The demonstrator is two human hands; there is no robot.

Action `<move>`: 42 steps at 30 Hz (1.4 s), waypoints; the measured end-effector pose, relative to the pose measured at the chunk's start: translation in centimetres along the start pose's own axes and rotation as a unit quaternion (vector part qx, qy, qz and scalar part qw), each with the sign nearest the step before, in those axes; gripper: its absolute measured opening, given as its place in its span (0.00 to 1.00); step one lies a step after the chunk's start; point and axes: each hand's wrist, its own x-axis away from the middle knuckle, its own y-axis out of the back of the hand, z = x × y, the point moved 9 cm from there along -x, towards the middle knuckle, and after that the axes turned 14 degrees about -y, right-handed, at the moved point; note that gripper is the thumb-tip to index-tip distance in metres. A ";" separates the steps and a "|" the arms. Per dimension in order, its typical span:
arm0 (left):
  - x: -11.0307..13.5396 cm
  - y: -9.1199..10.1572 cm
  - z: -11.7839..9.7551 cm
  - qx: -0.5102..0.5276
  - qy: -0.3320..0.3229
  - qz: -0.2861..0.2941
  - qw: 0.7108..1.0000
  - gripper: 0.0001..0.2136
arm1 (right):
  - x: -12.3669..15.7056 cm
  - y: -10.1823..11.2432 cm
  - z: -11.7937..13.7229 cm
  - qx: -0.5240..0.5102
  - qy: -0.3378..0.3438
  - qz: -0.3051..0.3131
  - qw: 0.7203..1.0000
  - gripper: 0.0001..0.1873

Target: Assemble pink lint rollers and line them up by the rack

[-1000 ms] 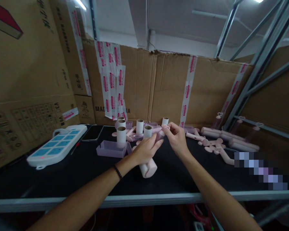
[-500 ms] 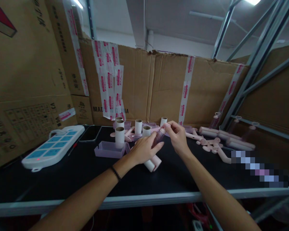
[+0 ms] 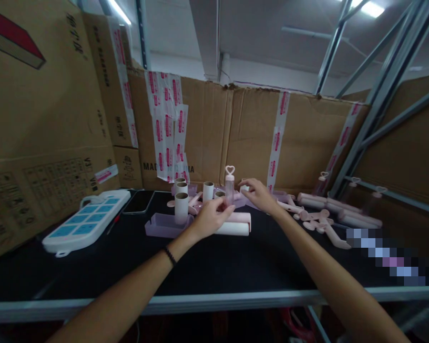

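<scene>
Heart-topped handle, upright, held by left hand

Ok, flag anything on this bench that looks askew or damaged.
The cardboard backing is torn ragged along its top seam, and tape strips hang in loose overlapping layers. One white roll lies on its side by the left hand, while the other rolls stand upright.

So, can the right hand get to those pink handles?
Probably yes. The pink handles lie flat on the table, just to the right of the right hand, and nothing stands between them that would block it.
</scene>
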 end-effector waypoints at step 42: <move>0.4 1.4 -1.6 -0.103 -0.048 -0.042 0.993 0.11 | 8.6 0.0 0.9 -0.279 -0.074 0.098 0.952 0.27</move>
